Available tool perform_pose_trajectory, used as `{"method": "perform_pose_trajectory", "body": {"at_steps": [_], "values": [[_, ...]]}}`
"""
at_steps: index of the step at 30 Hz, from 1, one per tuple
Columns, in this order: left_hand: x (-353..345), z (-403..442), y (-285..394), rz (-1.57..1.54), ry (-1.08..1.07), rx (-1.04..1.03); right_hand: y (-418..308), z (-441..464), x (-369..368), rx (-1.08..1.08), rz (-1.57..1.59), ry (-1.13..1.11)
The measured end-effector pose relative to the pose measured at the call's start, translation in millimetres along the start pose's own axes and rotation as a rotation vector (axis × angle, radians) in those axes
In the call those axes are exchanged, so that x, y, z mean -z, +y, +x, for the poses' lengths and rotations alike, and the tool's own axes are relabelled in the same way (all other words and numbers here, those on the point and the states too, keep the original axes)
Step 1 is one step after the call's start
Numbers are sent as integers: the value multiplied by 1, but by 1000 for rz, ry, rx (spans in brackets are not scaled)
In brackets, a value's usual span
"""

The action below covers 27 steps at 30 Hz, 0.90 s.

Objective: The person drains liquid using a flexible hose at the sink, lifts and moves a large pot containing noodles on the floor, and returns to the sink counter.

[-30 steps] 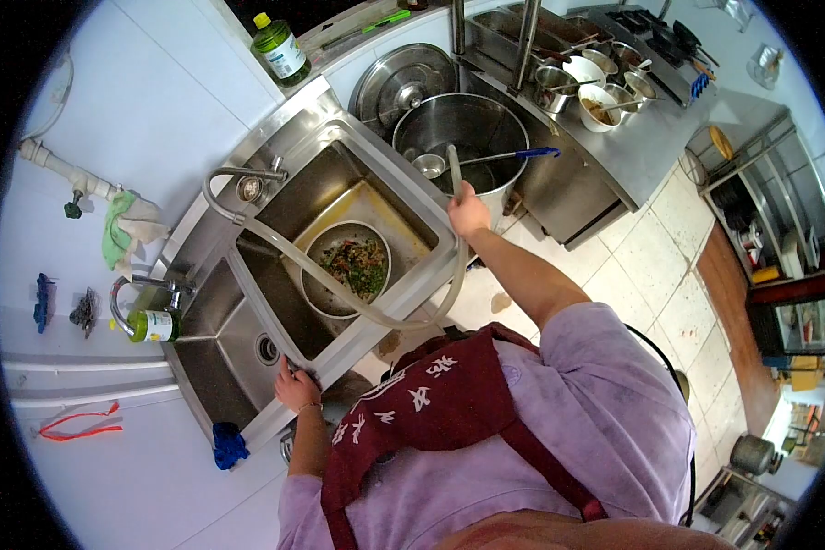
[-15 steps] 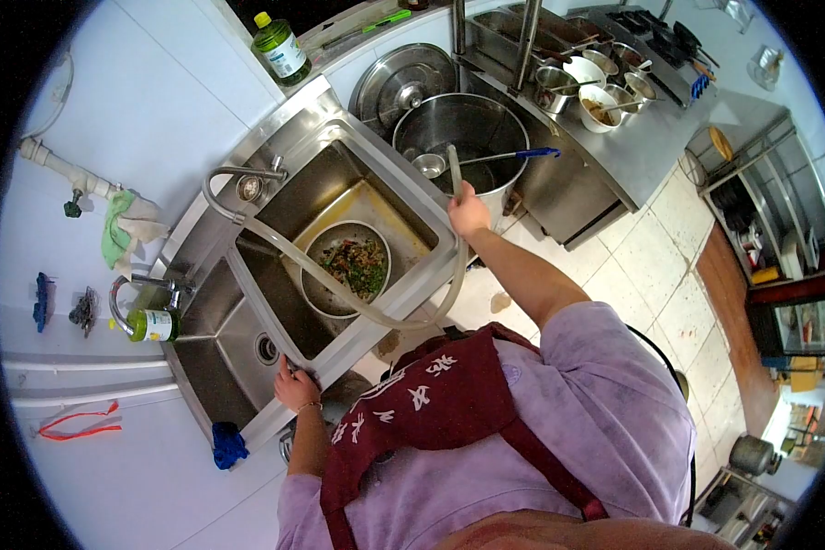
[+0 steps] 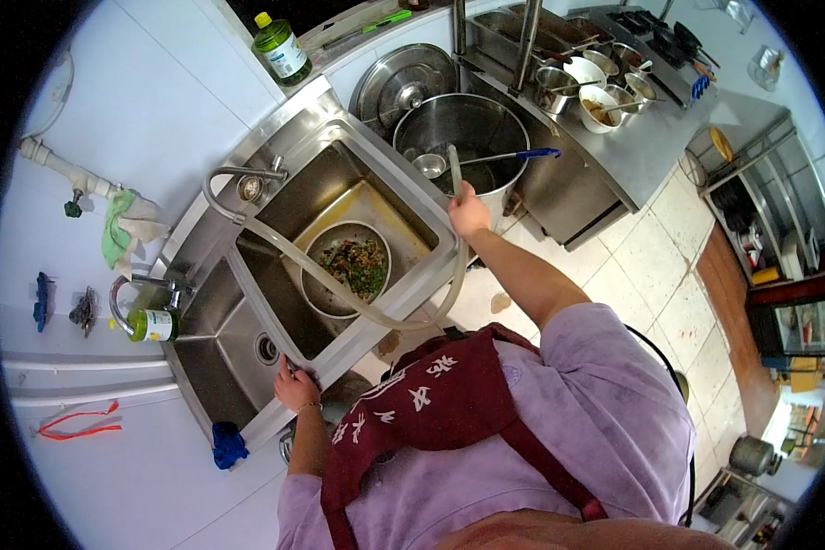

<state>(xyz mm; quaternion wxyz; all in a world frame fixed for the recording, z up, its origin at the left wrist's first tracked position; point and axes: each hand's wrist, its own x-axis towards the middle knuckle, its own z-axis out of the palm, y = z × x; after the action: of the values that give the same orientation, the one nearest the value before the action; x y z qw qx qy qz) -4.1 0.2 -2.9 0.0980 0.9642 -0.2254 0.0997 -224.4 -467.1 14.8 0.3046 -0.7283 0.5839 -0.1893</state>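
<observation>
My right hand [image 3: 468, 215] is closed around a pale, clear hose [image 3: 367, 310]. Its free end points into a large steel stockpot [image 3: 412, 117], and the other end is fitted to a curved faucet [image 3: 213, 194]. Inside the pot leans a ladle [image 3: 429, 166] with a blue-tipped handle. My left hand [image 3: 298, 385] rests on the front rim of the sink [image 3: 325, 367], fingers stretched out and holding nothing. A round metal bowl [image 3: 387, 275] of chopped greens and red bits sits in the larger basin, under the hose.
A big pot lid [image 3: 376, 92] leans against the wall behind the stockpot. Green detergent bottles [image 3: 282, 57] stand at the sink's back corner and by the second faucet. Right of the pot, a steel counter [image 3: 614, 151] carries several bowls and small pots. A blue cloth [image 3: 229, 445] hangs at the sink's corner.
</observation>
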Motion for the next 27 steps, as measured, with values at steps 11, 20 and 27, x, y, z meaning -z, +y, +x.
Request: {"method": "perform_pose_trajectory", "body": {"at_steps": [11, 20, 27], "values": [[0, -1, 0, -3, 6, -1, 1, 0, -1, 10, 10, 5], [2, 0, 2, -18, 27, -19, 0, -2, 0, 12, 11, 21], [1, -1, 1, -33, 36, -21, 0, -1, 0, 4, 9, 12]]}}
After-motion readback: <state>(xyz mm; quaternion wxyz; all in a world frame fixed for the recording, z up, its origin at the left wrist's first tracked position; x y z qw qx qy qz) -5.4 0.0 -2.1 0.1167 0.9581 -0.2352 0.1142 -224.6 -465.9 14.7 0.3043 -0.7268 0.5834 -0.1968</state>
